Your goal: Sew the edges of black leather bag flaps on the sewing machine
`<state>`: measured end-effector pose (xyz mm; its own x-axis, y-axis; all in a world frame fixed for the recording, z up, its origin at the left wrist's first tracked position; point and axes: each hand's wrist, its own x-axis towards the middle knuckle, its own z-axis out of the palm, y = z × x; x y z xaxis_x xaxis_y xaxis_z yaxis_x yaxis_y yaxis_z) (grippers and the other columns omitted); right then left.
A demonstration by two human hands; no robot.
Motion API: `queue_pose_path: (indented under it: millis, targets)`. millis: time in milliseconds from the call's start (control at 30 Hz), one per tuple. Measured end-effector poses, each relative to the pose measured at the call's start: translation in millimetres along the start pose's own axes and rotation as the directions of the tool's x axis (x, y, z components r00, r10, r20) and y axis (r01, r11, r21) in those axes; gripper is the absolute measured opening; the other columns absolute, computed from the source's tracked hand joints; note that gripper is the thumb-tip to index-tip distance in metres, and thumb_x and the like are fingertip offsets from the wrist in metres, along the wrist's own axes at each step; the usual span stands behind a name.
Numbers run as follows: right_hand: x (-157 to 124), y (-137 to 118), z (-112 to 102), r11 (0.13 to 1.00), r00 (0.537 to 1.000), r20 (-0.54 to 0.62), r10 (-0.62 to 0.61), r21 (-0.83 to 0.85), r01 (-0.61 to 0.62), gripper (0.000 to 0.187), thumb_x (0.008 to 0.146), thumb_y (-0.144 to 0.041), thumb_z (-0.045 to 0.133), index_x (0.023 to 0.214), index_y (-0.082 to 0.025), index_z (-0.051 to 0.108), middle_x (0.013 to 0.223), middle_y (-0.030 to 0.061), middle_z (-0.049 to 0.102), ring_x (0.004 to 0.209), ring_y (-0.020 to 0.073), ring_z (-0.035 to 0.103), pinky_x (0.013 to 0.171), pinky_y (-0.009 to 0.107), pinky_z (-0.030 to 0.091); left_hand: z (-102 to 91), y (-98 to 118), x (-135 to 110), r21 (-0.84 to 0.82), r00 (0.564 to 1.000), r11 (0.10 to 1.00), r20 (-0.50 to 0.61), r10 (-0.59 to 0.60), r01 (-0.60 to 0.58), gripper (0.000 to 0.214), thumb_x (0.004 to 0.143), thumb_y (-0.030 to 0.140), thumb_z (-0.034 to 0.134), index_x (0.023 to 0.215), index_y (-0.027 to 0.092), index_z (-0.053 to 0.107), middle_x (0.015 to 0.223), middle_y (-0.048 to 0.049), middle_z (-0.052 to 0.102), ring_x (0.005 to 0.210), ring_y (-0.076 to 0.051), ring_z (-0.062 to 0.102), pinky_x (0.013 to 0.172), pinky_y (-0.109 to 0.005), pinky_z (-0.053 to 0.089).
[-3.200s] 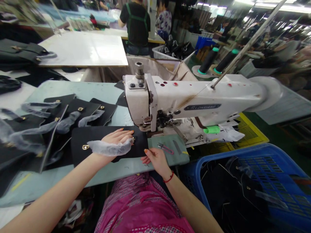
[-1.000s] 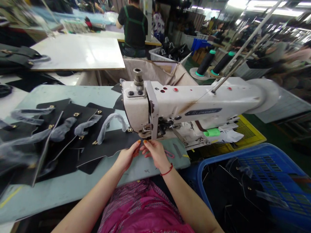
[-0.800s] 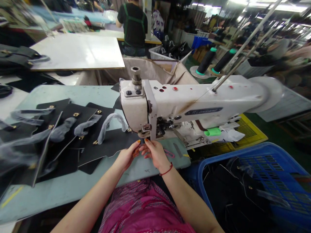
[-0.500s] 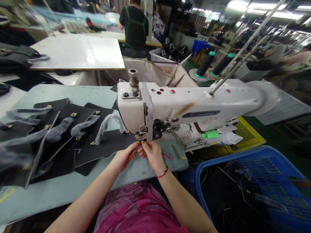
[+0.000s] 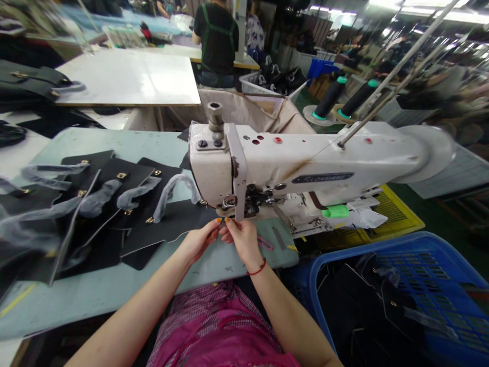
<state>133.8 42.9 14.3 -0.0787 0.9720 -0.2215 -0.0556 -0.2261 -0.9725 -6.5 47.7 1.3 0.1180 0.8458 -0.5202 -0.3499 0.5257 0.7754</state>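
My left hand (image 5: 201, 239) and my right hand (image 5: 244, 243) meet fingertip to fingertip just in front of the head of a white sewing machine (image 5: 263, 163). Both are pinched closed; whatever lies between the fingers is too small and hidden to name. A black bag panel (image 5: 175, 219) with a plastic-wrapped handle (image 5: 164, 196) and gold fittings lies left of the machine head, its right end reaching near my left fingers. On the pale green table (image 5: 208, 272), a pink flat tool (image 5: 265, 243) and a grey metal strip (image 5: 278, 238) rest beside my right hand.
More black panels (image 5: 95, 224) with wrapped handles overlap on the left. A blue basket (image 5: 382, 242) holding black pieces stands at the right, near a yellow crate (image 5: 401, 214). Black thread cones (image 5: 330, 97) stand behind the machine. A person (image 5: 216, 41) stands beyond, facing away.
The view has shifted a little, so the machine and panels appear slightly farther right. Both hands stay pinched together at the machine head, with hardly any movement of the fingers.
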Motion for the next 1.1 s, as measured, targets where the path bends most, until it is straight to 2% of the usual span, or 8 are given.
queue_pose_path:
  millis: [167,433,667,867,1100]
  targets:
    - [-5.7,6.5,-1.0,0.998,0.999,-0.037,-0.010,0.054,0.012,0.043,0.085,-0.055,0.060,0.083,-0.013,0.069,0.072,0.0073,0.072,0.051,0.0117,0.063,0.045,0.018,0.049,0.0,2.8,6.6,-0.009,0.999,0.999,-0.006,0.041,-0.042,0.043,0.062,0.046,0.079,0.050,0.016,0.051,0.047,0.0053,0.042,0.049,-0.008,0.033,0.049,-0.022,0.028]
    - [-22.5,24.5,-6.3,0.990,0.995,-0.055,0.078,0.122,-0.071,0.040,0.084,-0.051,0.061,0.081,-0.012,0.067,0.070,0.0076,0.071,0.048,0.0102,0.060,0.043,0.016,0.044,6.1,7.6,8.3,-0.011,0.994,0.994,-0.013,0.109,-0.109,0.047,0.065,0.047,0.076,0.047,0.017,0.046,0.046,0.0065,0.035,0.047,-0.007,0.028,0.047,-0.023,0.026]
    - [-28.4,27.9,-8.6,0.987,0.996,-0.033,0.084,0.138,-0.079,0.039,0.085,-0.050,0.061,0.082,-0.012,0.067,0.069,0.0070,0.070,0.048,0.0102,0.060,0.043,0.017,0.045,8.0,8.1,8.9,-0.013,0.986,0.986,-0.037,0.163,-0.164,0.043,0.066,0.046,0.075,0.050,0.017,0.049,0.048,0.0061,0.038,0.048,-0.007,0.031,0.049,-0.022,0.027]
    - [-32.0,28.8,-10.7,0.987,0.996,-0.018,0.091,0.137,-0.088,0.038,0.084,-0.050,0.062,0.082,-0.012,0.066,0.070,0.0075,0.071,0.049,0.0102,0.060,0.045,0.017,0.045,21.1,3.0,2.3,0.007,0.963,0.977,-0.167,0.211,-0.213,0.045,0.064,0.049,0.074,0.048,0.019,0.045,0.050,0.0049,0.040,0.050,-0.009,0.034,0.051,-0.024,0.031]
    - [-35.6,32.0,-10.3,0.986,0.996,-0.012,0.086,0.141,-0.083,0.037,0.086,-0.049,0.060,0.084,-0.013,0.066,0.070,0.0069,0.070,0.049,0.0101,0.059,0.046,0.018,0.045,35.5,-13.6,-1.0,0.085,0.895,0.971,-0.378,0.238,-0.223,0.045,0.067,0.059,0.067,0.053,0.020,0.049,0.050,0.0037,0.043,0.047,-0.010,0.038,0.048,-0.026,0.031]
